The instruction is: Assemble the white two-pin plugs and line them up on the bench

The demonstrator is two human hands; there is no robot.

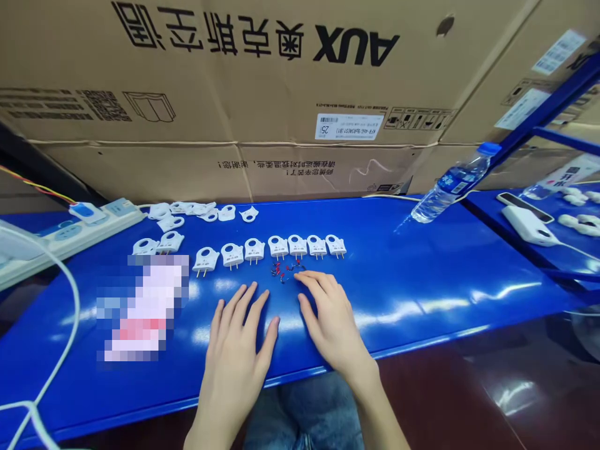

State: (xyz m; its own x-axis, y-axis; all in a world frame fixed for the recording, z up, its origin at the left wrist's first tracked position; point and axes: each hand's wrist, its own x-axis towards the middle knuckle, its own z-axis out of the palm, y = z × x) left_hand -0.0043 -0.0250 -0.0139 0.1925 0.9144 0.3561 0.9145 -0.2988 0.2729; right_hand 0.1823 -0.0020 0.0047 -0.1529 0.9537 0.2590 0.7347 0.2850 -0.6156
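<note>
My left hand (241, 340) lies palm down over the blue table (412, 275), its fingers spread and holding nothing. To its right, my right hand (330, 312) is open too, with its fingertips beside a small heap of red-and-black wired parts (281, 270), too small to make out fully. Behind the heap runs a row of several white plug housings (254, 250) with round holes and metal prongs pointing toward me. Farther back at the left sits a cluster of white plastic covers (187, 209), some with rings.
A power strip (94, 228) with a plug and a white cable (70, 325) occupy the left. Near them lies a blurred-out pinkish item (150, 306). A water bottle (454, 184) stands at the back right, before large cardboard boxes (262, 94). Beyond a blue frame lies a white charger-like block (529, 225).
</note>
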